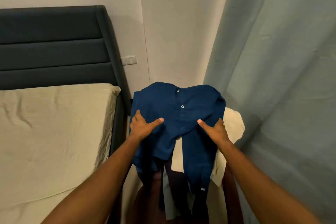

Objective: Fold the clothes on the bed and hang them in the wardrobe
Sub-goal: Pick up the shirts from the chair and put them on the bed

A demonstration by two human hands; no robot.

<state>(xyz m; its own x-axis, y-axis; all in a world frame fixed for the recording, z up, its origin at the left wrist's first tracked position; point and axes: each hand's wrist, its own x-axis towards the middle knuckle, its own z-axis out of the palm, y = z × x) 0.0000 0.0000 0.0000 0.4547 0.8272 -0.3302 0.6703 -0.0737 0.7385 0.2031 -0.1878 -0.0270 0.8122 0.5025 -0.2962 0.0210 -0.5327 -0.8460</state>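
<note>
Now both hands (143, 125) under blue shirt (179, 114)

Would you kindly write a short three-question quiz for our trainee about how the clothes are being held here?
1. True or false: both hands hold the dark blue buttoned shirt.
2. Which lies under the shirt: A) a cream garment, B) a red towel?
3. Fill in: the bed with the cream sheet is on the person's ____ side.

Key: 1 true, the left hand and right hand each grip it, thumbs on top; 2 A; 3 left.
</note>
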